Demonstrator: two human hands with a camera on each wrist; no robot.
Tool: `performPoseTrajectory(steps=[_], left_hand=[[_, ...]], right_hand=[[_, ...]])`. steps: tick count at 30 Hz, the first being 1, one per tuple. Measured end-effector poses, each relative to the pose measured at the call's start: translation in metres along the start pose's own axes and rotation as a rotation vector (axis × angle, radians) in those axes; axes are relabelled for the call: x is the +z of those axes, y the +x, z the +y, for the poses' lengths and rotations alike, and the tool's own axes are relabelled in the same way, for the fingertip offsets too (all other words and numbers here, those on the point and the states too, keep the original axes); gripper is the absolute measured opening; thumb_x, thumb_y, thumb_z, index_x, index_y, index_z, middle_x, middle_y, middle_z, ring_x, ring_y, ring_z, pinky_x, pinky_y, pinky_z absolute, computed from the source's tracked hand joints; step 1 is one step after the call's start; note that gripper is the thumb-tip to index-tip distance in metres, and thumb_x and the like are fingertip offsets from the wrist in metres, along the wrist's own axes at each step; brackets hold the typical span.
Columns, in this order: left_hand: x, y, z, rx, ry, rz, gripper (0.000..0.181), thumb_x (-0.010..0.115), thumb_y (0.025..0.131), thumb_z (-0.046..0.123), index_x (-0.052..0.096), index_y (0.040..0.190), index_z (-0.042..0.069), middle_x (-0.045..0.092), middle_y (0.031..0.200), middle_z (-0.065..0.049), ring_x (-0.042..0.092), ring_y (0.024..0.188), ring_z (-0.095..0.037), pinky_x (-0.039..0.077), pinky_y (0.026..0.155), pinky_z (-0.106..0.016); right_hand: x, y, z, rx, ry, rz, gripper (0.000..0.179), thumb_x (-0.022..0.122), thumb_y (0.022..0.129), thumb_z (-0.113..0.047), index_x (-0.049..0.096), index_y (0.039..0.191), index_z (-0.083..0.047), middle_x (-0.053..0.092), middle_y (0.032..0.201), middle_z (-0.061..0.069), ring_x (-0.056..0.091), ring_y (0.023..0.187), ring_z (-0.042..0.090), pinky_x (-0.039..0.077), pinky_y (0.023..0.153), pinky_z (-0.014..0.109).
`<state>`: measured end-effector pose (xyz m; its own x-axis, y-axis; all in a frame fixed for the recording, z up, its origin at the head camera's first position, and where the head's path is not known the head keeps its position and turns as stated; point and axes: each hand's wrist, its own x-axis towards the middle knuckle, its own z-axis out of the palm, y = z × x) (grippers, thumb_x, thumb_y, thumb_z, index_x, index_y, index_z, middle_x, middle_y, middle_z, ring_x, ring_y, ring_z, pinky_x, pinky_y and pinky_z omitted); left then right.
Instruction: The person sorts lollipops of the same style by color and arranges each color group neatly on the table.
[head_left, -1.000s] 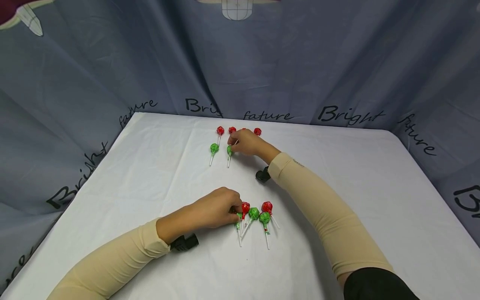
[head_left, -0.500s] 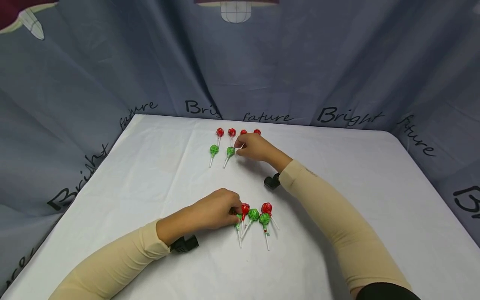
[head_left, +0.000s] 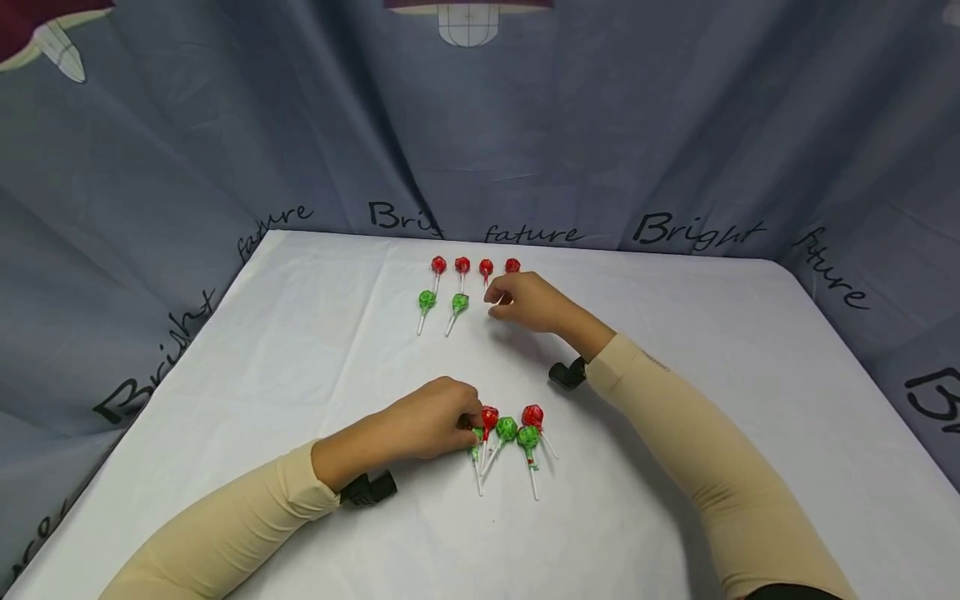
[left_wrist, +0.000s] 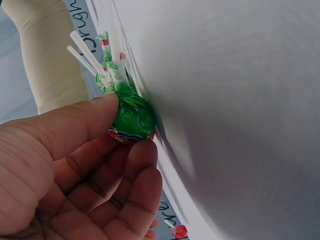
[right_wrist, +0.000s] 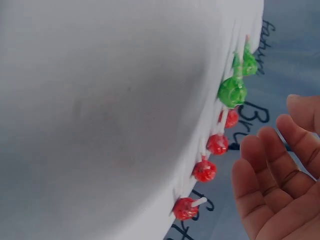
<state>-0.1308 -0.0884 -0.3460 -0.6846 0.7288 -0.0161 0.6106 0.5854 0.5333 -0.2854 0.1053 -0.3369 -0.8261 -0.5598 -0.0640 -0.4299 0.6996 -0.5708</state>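
Observation:
My left hand (head_left: 435,421) pinches the wrapped head of a green lollipop (left_wrist: 134,117) between thumb and fingers, low over the white cloth. Just right of it lie a red lollipop (head_left: 490,417), a green lollipop (head_left: 507,429), another green lollipop (head_left: 528,437) and a red lollipop (head_left: 532,415), their sticks pointing toward me. Farther back, my right hand (head_left: 532,302) holds nothing, its fingers loosely bent apart from the thumb. To its left, two green lollipops (head_left: 460,303) lie side by side in front of a row of red lollipops (head_left: 462,265).
A white cloth (head_left: 247,358) covers the table. Behind and beside it hangs a grey-blue curtain (head_left: 600,125) printed with dark lettering. Each wrist carries a small black camera (head_left: 567,373), close above the cloth.
My right hand has let go of the second green lollipop in the far row and drawn back to the right. That lollipop's stick has swung slightly left. The left hand stays put.

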Motion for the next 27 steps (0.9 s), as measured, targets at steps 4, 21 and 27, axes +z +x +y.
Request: performPoseTrajectory(steps=[4,21,27], left_hand=[[0.0,0.0,0.0,-0.007,0.0,-0.005,0.01,0.077,0.081,0.005,0.072,0.077,0.012,0.056,0.074,0.01,0.051,0.067,-0.006,0.044,0.065,-0.024],[0.0,0.0,0.0,-0.004,0.003,-0.01,0.009,0.078,0.081,0.006,0.072,0.076,0.012,0.056,0.074,0.01,0.05,0.067,-0.006,0.044,0.064,-0.024],[0.0,0.0,0.0,-0.007,0.01,-0.007,0.012,0.077,0.08,0.005,0.071,0.075,0.013,0.055,0.074,0.01,0.05,0.067,-0.007,0.043,0.065,-0.024]], right_hand=[[-0.003,-0.017,-0.003,-0.035,0.014,-0.008,0.023,0.07,0.092,-0.011,0.069,0.113,-0.001,0.069,0.104,0.006,0.063,0.097,0.021,0.051,0.085,0.038],[0.007,-0.092,-0.011,-0.128,0.025,-0.124,0.019,0.071,0.091,-0.01,0.069,0.109,-0.005,0.068,0.105,0.005,0.061,0.094,0.017,0.053,0.079,0.032],[0.009,-0.111,-0.01,-0.117,0.021,-0.217,0.016,0.072,0.09,-0.01,0.069,0.106,-0.007,0.067,0.101,0.002,0.061,0.092,0.015,0.053,0.079,0.03]])
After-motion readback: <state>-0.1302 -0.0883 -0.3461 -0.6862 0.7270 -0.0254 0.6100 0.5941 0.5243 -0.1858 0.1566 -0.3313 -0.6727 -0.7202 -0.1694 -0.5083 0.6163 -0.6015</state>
